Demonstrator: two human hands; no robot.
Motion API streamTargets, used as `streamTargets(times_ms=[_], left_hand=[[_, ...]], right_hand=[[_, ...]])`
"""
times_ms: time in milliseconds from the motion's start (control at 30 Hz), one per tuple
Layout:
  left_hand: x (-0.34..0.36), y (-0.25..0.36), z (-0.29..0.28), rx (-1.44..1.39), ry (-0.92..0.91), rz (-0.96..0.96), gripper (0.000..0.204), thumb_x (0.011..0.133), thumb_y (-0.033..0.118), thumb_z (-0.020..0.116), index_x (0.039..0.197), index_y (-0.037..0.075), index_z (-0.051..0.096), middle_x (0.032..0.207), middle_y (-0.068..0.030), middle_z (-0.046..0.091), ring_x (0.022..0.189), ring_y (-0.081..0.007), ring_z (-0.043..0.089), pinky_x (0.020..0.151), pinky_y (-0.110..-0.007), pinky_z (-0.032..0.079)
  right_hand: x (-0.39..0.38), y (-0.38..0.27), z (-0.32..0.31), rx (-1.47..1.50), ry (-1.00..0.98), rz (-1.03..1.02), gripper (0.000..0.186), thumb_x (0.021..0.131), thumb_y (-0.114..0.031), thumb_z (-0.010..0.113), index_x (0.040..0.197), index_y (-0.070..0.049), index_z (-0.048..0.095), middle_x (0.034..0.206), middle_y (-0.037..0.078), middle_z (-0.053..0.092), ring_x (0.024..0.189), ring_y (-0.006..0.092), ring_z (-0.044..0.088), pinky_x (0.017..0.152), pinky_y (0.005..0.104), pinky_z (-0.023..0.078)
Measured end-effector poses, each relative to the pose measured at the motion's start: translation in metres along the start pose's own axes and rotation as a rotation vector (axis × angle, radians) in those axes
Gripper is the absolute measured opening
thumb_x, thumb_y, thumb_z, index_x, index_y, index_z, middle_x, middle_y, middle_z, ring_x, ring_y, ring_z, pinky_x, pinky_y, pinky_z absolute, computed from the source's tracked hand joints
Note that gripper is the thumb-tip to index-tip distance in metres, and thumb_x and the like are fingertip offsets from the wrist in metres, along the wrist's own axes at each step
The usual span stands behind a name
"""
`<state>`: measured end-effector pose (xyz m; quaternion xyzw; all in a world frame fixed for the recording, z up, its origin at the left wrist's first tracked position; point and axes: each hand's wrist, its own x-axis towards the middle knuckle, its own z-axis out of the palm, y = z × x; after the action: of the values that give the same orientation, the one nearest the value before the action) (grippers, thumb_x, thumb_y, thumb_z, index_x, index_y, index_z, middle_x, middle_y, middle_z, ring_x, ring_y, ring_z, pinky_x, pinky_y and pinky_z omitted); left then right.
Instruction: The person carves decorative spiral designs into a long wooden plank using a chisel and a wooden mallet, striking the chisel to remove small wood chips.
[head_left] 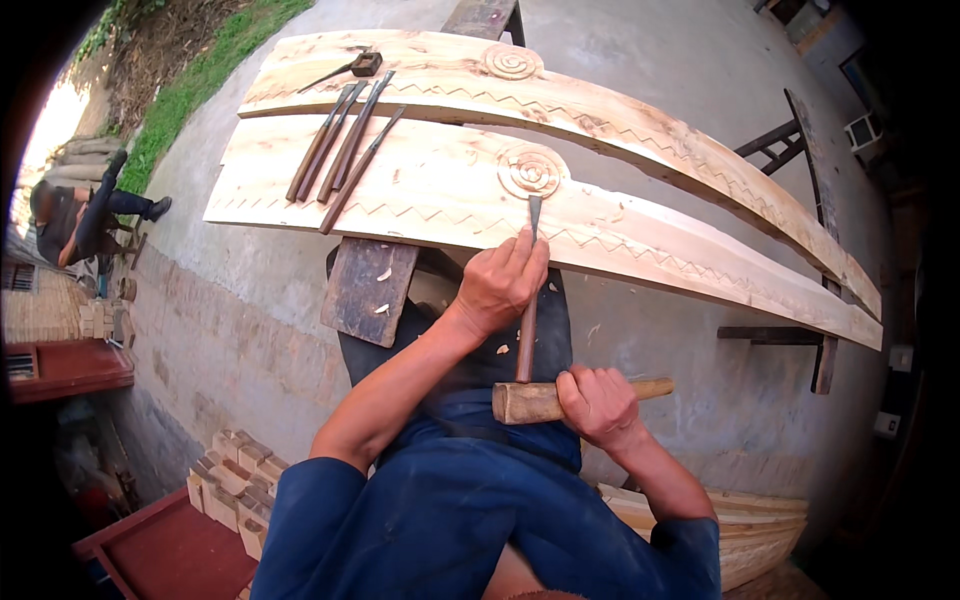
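Observation:
My left hand [498, 275] grips a chisel [526, 335], its flat blade set at the lower edge of a carved spiral on the near pale board [380, 175], which also has a zigzag groove. My right hand [600, 400] is closed on a wooden mallet [525, 402], whose head is just below the chisel's handle end. Several other chisels [340, 150] lie side by side on the near board's left part. Behind it is a second carved board [640, 125], with a small dark tool [365, 64] resting at its left.
Dark trestles [820, 370] and a bench [368, 290] support the boards. A person [70, 225] in dark clothing sits at the far left. Cut wood blocks [235, 480] and a red panel [170, 540] are at lower left; long planks [740, 530] lie behind me at lower right.

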<state>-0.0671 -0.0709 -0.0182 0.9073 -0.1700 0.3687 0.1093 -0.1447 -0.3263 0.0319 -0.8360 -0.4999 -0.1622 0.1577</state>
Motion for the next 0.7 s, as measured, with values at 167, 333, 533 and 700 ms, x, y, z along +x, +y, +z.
streamTargets(times_ms=[167,333,533,700], left_hand=[[0.003,0.001,0.002,0.016,0.000,0.010,0.033,0.088,0.013,0.083,0.118,0.002,0.077,0.116,-0.0184,0.080,0.081,-0.0208,0.077,0.063,-0.031,0.059],[0.001,0.001,0.003,0.049,0.008,0.018,0.032,0.088,0.013,0.083,0.118,0.003,0.077,0.115,-0.0181,0.080,0.081,-0.0206,0.077,0.064,-0.031,0.059],[0.002,0.003,0.002,0.051,-0.031,-0.001,0.032,0.090,0.014,0.082,0.119,0.002,0.077,0.117,-0.0175,0.079,0.084,-0.0199,0.077,0.065,-0.030,0.059],[0.007,-0.002,0.003,0.057,-0.012,0.042,0.031,0.090,0.015,0.082,0.118,0.002,0.077,0.116,-0.0173,0.079,0.085,-0.0193,0.077,0.064,-0.030,0.058]], right_hand=[[0.002,-0.006,-0.004,0.067,0.222,-0.117,0.034,0.090,-0.009,0.077,0.118,-0.007,0.059,0.098,0.011,0.072,0.072,0.0199,0.070,0.060,0.0308,0.050],[-0.002,0.000,0.003,0.055,0.063,-0.012,0.037,0.087,-0.008,0.077,0.119,-0.005,0.060,0.098,0.012,0.072,0.070,0.0208,0.067,0.061,0.0319,0.051],[-0.001,-0.003,0.007,0.134,0.237,-0.105,0.039,0.088,-0.008,0.077,0.122,-0.003,0.059,0.098,0.014,0.074,0.069,0.0235,0.067,0.059,0.0365,0.048],[-0.001,-0.003,0.004,0.101,0.039,0.016,0.037,0.087,-0.007,0.077,0.120,-0.005,0.061,0.098,0.011,0.072,0.073,0.0199,0.069,0.062,0.0316,0.051]])
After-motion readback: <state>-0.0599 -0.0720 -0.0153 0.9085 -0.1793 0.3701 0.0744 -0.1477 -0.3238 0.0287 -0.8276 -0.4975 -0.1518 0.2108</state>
